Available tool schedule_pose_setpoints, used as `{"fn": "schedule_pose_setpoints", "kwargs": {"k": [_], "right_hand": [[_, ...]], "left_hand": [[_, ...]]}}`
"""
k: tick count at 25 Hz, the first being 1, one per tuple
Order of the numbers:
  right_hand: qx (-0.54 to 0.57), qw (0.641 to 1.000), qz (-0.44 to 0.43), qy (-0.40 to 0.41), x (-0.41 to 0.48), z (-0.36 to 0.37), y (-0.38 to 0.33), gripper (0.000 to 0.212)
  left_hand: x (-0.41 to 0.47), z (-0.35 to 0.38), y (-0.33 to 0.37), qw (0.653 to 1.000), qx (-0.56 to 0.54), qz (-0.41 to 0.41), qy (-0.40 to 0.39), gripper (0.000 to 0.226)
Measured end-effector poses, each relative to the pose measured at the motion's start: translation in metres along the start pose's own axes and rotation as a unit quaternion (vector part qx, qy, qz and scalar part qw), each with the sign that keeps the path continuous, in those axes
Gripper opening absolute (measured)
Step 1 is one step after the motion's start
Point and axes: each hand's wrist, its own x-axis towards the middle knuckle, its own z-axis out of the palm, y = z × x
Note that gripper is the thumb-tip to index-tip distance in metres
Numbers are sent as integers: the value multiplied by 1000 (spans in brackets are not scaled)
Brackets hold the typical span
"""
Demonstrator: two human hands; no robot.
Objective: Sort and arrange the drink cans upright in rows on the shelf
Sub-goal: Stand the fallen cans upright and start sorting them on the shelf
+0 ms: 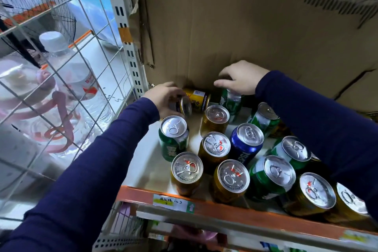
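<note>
Left hand (pixel 163 98) grips one tipped can (pixel 184 107), right hand (pixel 242 77) one green can (pixel 232 102). Standing on the shelf (pixel 144 168): six gold cans (pixel 213 149), four more green, one blue can (pixel 244 145); one lying gold can (pixel 197 98).

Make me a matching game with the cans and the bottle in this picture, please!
Things:
1. blue can
2. water bottle
3. back green can
4. tipped can

Places:
A. the left hand holds it
B. upright in the middle of the shelf
C. behind the wire grid
D. the right hand grips its top

Pairs: 1-B, 2-C, 3-D, 4-A.
</note>
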Motion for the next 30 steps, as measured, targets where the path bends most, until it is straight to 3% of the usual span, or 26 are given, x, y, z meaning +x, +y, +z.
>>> {"fn": "schedule_pose_setpoints", "kwargs": {"k": [3, 7, 12, 16, 19, 22, 25, 27, 30], "right_hand": [[-4, 998, -57, -21, 13, -1, -20, 52], [-32, 993, -26, -110, 36, 16, -40, 54], [-87, 990, 23, -112, 46, 37, -49, 50], [-18, 995, 46, -90, 47, 28, -48, 50], [71, 995, 52, -40, 47, 19, -45, 54], [90, 995, 37, 22, 44, 22, -53, 59], [102, 995, 8, 19, 41, 25, -57, 45], [102, 995, -1, 3, 32, 18, -51, 34], [140, 990, 4, 36, -1, -2, -33, 35]], "left_hand": [[-21, -3, -4, 978, -183, -46, 88, 72], [-37, 12, -8, 945, -279, -95, 139, 68], [-43, 3, -19, 940, -315, -104, 81, 70], [-35, 2, -22, 934, -341, -104, 31, 78], [-35, 4, -25, 934, -336, -109, 47, 75], [-33, 5, -22, 937, -319, -119, 75, 66], [-32, 5, -18, 946, -284, -123, 96, 57], [-30, 1, -11, 962, -233, -105, 99, 48], [-21, -13, 9, 984, -126, -56, 109, 34]]}}
